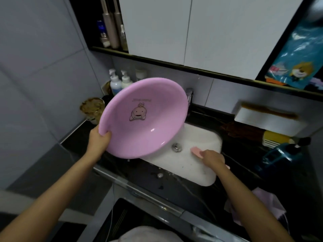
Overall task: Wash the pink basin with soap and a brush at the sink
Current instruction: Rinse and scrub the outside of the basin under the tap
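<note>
The pink basin [145,117] is tilted up on edge, its inside with a cartoon print facing me, its lower rim over the left side of the white sink [197,137]. My left hand [99,139] grips the basin's left rim. Inside the sink, my right hand [212,158] holds a pink brush [196,151], whose end sticks out to the left of my fingers. The drain [176,147] lies between basin and brush. The faucet [189,95] stands behind the basin's right edge.
Two white pump bottles [120,82] stand behind the basin at the back left of the black counter [139,172]. A white wall holder [269,117] and a yellow-and-brown item [272,137] sit at right. A dark blue bottle [279,156] stands at the right edge.
</note>
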Demonstrator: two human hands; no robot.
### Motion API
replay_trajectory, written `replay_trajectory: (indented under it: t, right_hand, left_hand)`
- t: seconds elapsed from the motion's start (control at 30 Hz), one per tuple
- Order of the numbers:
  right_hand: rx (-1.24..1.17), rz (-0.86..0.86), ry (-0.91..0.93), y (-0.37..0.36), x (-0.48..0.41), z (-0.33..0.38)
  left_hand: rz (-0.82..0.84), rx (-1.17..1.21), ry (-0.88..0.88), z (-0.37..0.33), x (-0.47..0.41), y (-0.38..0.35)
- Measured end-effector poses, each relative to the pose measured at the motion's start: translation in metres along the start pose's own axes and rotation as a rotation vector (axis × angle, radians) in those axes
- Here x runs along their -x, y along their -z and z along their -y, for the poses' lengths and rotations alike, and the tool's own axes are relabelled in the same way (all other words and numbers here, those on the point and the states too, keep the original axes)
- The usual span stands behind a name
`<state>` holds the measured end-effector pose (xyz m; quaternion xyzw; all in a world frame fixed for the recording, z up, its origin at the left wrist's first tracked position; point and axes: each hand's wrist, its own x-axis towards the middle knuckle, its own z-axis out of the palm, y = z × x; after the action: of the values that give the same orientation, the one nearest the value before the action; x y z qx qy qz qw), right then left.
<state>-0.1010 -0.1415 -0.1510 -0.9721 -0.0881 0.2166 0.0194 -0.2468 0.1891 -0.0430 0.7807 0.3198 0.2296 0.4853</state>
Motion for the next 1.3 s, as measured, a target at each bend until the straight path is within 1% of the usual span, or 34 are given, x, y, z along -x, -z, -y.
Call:
replay_trajectory:
  t: [0.07,0.13,0.17,0.27,0.33,0.43,0.53,0.63,0.73,0.8,0.83,0.93,1.0,1.07,1.1,1.17,1.3]
  right_hand:
    - [-0.088,-0.059,0.018,0.009,0.000,-0.002]
    - [-0.143,-0.229,-0.015,0.032,-0.009,-0.001]
    - [-0.130,-0.290,-0.025,0.045,-0.012,0.000]
    - [-0.046,-0.368,0.068,0.083,-0.026,0.007]
    - [-0.025,-0.420,0.126,0.104,-0.037,0.016]
    - [-0.079,-0.528,0.259,0.126,-0.051,0.030]
    - [-0.065,-0.520,0.357,0.143,-0.065,0.053]
    - [-0.061,-0.491,0.406,0.153,-0.083,0.073]
    - [0.019,-0.398,0.390,0.152,-0.098,0.083]
    - [0.091,-0.310,0.358,0.139,-0.098,0.082]
    - [0.091,-0.295,0.358,0.131,-0.097,0.080]
    - [0.042,-0.420,0.426,0.110,-0.090,0.076]
    - [0.003,-0.462,0.401,0.120,-0.087,0.079]
    - [0.104,-0.504,0.353,0.131,-0.096,0.083]
    - [0.156,-0.513,0.333,0.135,-0.102,0.085]
    - [0.172,-0.495,0.309,0.145,-0.110,0.085]
    - [0.240,-0.459,0.343,0.145,-0.120,0.079]
  left_hand:
    - [0.018,0.081,0.086,0.001,0.001,-0.002]
    - [0.042,0.164,0.143,-0.001,-0.003,-0.003]
    - [0.059,0.197,0.181,0.000,-0.003,-0.003]
    - [0.106,0.306,0.331,-0.002,-0.006,-0.004]
    - [0.117,0.330,0.428,0.002,-0.009,-0.005]
    - [0.053,0.324,0.531,0.015,-0.013,-0.004]
    - [0.030,0.355,0.633,0.021,-0.013,-0.009]
    - [0.065,0.379,0.696,0.016,-0.012,-0.016]
    - [0.097,0.365,0.727,0.017,-0.008,-0.022]
    - [0.102,0.362,0.746,0.019,-0.005,-0.024]
    - [0.107,0.356,0.752,0.021,-0.005,-0.025]
    - [0.142,0.352,0.777,0.022,-0.003,-0.025]
    - [0.146,0.357,0.788,0.025,-0.006,-0.026]
    - [0.174,0.367,0.802,0.022,-0.009,-0.030]
    - [0.178,0.380,0.805,0.022,-0.010,-0.031]
    - [0.185,0.399,0.806,0.020,-0.010,-0.033]
    - [0.192,0.429,0.826,0.021,-0.012,-0.038]
